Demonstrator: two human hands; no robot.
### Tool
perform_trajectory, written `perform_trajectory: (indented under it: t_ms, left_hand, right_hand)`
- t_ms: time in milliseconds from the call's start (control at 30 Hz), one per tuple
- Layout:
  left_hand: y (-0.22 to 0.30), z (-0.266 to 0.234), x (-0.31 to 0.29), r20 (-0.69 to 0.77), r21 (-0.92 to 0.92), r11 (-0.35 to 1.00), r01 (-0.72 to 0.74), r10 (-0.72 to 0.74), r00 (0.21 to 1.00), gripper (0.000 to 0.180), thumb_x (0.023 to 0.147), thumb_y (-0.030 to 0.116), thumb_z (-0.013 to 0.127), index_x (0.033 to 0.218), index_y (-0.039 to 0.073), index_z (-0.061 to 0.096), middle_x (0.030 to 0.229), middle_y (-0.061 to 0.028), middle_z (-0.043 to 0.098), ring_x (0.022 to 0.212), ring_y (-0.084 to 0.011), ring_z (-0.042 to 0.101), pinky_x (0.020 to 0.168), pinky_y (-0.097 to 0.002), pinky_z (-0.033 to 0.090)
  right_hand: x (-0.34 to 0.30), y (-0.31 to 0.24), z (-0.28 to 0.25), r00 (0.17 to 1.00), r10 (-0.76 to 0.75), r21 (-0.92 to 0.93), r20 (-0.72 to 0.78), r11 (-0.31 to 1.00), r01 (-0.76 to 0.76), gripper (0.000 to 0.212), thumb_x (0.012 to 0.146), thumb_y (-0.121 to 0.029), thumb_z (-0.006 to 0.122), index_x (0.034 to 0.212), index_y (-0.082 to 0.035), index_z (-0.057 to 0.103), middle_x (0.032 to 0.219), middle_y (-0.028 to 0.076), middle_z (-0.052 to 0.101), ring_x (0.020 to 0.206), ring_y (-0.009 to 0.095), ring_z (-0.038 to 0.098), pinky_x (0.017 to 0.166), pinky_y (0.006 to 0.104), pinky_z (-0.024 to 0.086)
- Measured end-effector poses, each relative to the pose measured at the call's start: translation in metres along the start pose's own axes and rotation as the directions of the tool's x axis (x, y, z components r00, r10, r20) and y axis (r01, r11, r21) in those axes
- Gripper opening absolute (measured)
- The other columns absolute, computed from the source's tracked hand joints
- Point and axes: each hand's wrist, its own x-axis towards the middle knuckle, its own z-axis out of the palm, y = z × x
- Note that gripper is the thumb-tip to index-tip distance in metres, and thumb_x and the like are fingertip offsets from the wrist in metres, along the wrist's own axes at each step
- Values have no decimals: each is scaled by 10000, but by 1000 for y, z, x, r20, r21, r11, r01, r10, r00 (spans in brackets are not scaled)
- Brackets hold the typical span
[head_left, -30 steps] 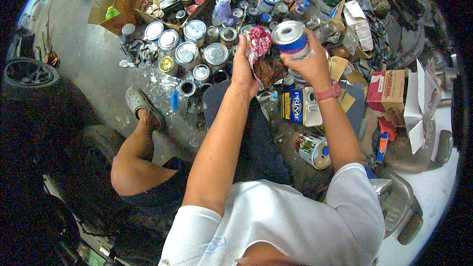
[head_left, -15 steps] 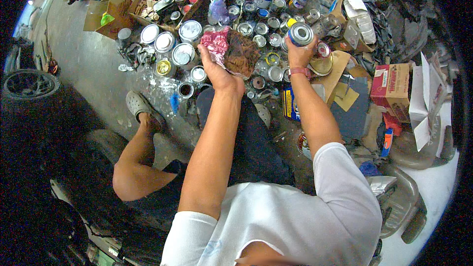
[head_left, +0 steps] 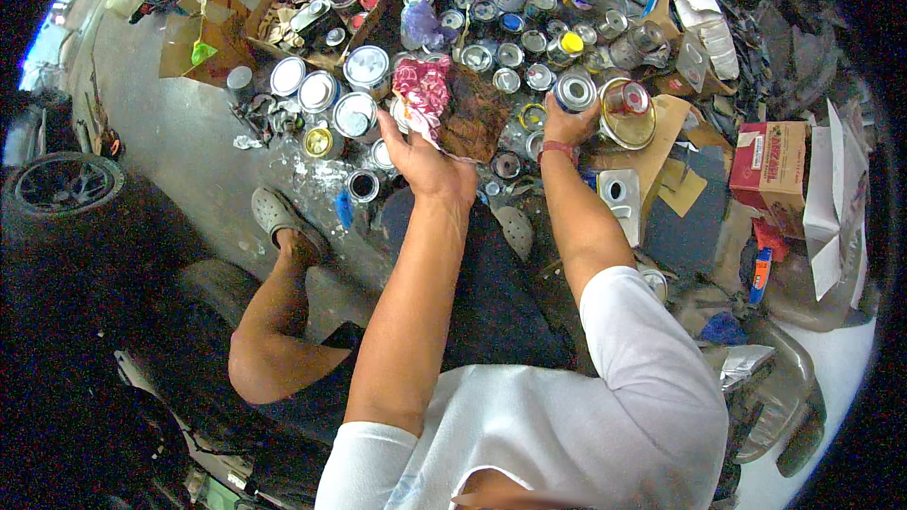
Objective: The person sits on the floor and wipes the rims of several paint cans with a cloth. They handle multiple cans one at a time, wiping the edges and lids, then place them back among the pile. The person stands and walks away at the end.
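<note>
My left hand holds a crumpled rag, pink and white on one side and brown on the other, above the crowd of paint cans. My right hand is stretched forward and grips a small silver-topped can, low among the other cans. Right beside that can lies an open tin with red inside and a yellowish rim. My bent left leg and grey shoe rest on the concrete floor.
Several round paint cans cover the floor ahead. Cardboard boxes stand at the back left, a red box at the right. A flat white canister lies near my right forearm. A tyre lies at the left.
Both arms have stretched forward and down. The silver-topped can went from raised near my face to low among the floor cans, still gripped. The rag moved forward with my left hand.
</note>
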Motion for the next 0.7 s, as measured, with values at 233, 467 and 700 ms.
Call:
perform_trajectory:
  t_ms: [233, 467, 700]
  left_hand:
    - [-3, 2, 4, 14, 136, 990, 44, -46, 999, 465, 1080, 381, 369, 1335, 85, 622, 1335, -86, 677, 1235, -319, 637, 1091, -513, 478]
    - [-4, 17, -6, 50, 101, 990, 98, -103, 993, 441, 1066, 315, 396, 1344, 51, 614, 1341, -136, 668, 1224, -361, 645, 1075, -543, 499]
    - [4, 30, -28, 198, 247, 968, -39, -11, 980, 493, 1102, 410, 454, 1445, 67, 541, 1359, -91, 643, 1206, -261, 633, 1076, -445, 480]
  right_hand:
    - [0, -3, 8, 981, 190, 138, 29, 972, -193, 1156, 623, -146, 974, 1563, 0, 316, 1542, 286, 451, 1451, 421, 424, 1225, 460, 323]
    - [-8, -9, -11, 988, 154, -71, -9, 986, -154, 1163, 667, -242, 975, 1561, 34, 285, 1610, 291, 335, 1495, 454, 320, 1267, 514, 211]
    - [-53, -99, -119, 859, -285, 391, 426, 914, 109, 794, 848, -40, 766, 1531, 0, 363, 1525, 234, 458, 1384, 372, 490, 1131, 469, 440]
